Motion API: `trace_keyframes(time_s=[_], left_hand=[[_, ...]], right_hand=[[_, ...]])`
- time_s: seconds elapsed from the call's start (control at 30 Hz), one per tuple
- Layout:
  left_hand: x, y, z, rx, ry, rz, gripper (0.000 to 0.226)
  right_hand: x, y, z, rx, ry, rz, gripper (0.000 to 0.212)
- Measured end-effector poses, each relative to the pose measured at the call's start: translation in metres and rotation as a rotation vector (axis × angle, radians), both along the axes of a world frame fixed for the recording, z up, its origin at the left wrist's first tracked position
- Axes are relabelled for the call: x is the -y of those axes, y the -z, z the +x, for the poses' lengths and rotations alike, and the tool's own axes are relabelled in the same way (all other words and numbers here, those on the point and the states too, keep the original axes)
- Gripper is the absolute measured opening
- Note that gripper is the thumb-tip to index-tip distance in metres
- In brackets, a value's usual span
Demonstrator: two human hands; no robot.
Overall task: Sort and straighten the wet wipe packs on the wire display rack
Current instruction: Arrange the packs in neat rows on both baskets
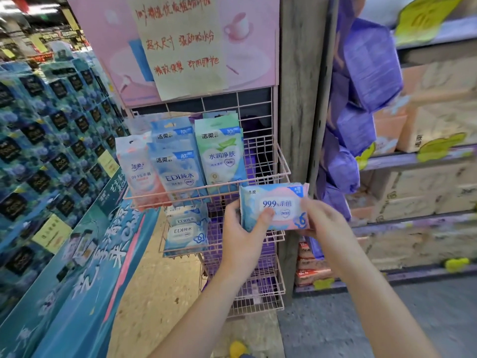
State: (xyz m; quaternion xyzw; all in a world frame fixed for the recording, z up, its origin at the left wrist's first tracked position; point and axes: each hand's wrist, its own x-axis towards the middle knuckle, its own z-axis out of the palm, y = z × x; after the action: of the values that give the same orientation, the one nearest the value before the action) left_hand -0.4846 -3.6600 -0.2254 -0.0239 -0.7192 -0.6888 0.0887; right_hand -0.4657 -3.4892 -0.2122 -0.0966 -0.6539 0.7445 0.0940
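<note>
Roughly midway, I judge: left hand [242,228] and right hand [325,223] each pinch an end of one pack [275,206], thumbs curled on its face, at the rack's [260,177] front right corner. Behind, the lower packs [185,229] lie stacked; beyond, upright packs [180,169] stand sorted. This one awaits a place.

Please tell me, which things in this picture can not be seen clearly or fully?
All in the head view.
- Held pack: lower corners covered by the left hand and right hand gripping it.
- Bottom basket: contents partly hidden by the left forearm.
- Handwritten sign: top line cut off by the frame edge.
- Boxes on the right shelves: print blurred.
</note>
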Motion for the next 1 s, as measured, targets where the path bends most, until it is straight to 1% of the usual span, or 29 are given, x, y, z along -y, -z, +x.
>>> trace_keyframes(time_s=[0.03,0.07,0.17,0.27,0.4,0.5,0.57,0.63,0.7,0.77,0.83,0.9,0.93,1.0], left_hand=[[0.007,0.007,-0.002,0.021,0.008,-0.074,0.046],[0.015,0.014,-0.005,0.048,0.022,-0.151,0.046],[0.031,0.033,-0.015,0.159,0.013,-0.326,0.04],[0.037,0.047,-0.021,0.284,-0.039,-0.396,0.045],[0.038,0.058,-0.028,0.379,-0.016,-0.441,0.046],[0.034,0.06,-0.037,0.356,-0.07,-0.405,0.055],[0.035,0.06,-0.046,0.323,-0.118,-0.403,0.056],[0.037,0.063,-0.055,0.293,-0.104,-0.444,0.053],[0.036,0.066,-0.064,0.3,-0.057,-0.474,0.054],[0.035,0.07,-0.071,0.324,-0.002,-0.556,0.055],[0.035,0.076,-0.075,0.323,0.054,-0.708,0.055],[0.035,0.083,-0.076,0.301,0.091,-0.817,0.042],[0.035,0.086,-0.077,0.292,0.106,-0.847,0.034],[0.036,0.089,-0.079,0.289,0.114,-0.881,0.03]], right_hand=[[0.004,0.014,0.0,-0.003,-0.029,0.093,0.015],[0.008,0.028,0.0,-0.002,-0.061,0.169,0.016],[0.021,0.062,-0.005,0.066,-0.025,0.239,0.021],[0.03,0.082,-0.018,0.144,0.015,0.36,0.029],[0.035,0.082,-0.036,0.149,0.049,0.547,0.033],[0.034,0.078,-0.052,0.113,0.106,0.616,0.035],[0.035,0.079,-0.063,0.125,0.12,0.629,0.041],[0.038,0.084,-0.073,0.135,0.12,0.611,0.043],[0.039,0.089,-0.081,0.139,0.141,0.631,0.043],[0.039,0.095,-0.087,0.123,0.176,0.688,0.039],[0.041,0.102,-0.088,0.088,0.212,0.815,0.031],[0.043,0.11,-0.088,0.042,0.257,1.002,0.024],[0.045,0.113,-0.087,0.021,0.248,1.059,0.022],[0.046,0.119,-0.085,-0.007,0.16,1.084,0.018]])
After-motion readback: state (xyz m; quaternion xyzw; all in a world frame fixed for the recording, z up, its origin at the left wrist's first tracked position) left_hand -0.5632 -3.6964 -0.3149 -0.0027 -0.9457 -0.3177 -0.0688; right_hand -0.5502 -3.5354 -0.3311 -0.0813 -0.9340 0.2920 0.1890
